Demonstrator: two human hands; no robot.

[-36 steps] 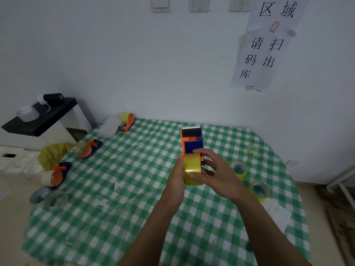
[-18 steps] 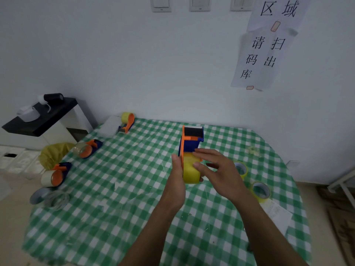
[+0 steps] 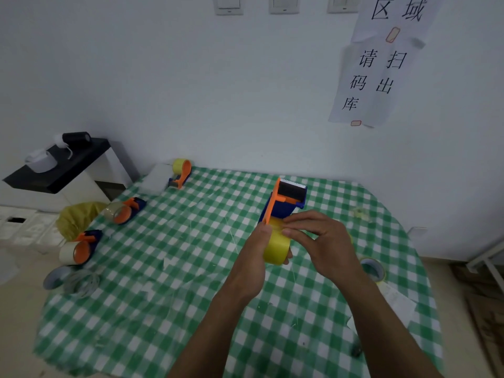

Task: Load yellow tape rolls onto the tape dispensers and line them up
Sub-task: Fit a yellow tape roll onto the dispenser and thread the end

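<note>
Head view, table [image 3: 163, 271]: I see a green-and-white checked cloth covering it.
Near-left corner: a grey roll [image 3: 54, 278] lies just beside a coil of wire [image 3: 81, 282].
Left edge: the first dispenser [image 3: 81, 248], orange and blue, lies on its side with a pale roll on it. The second dispenser [image 3: 125, 211] lies farther back with a clear roll.
Far-left corner: the third dispenser [image 3: 181, 173] carries a yellow roll.
Left grip [image 3: 255, 257]: raised over the middle of the table and curled round the yellow tape roll [image 3: 275, 248], thumb against the orange side plate.
Tape dispenser [image 3: 286, 200]: held up with its toothed blade end pointing away from me and the roll seated at its near end.
Right grip [image 3: 324, 246]: thumb and forefinger tips lie on the roll's top. Whether they nip the tape end I cannot tell.
Right edge: a spare yellow roll [image 3: 372, 268] lies flat, partly hidden behind my right forearm.
</note>
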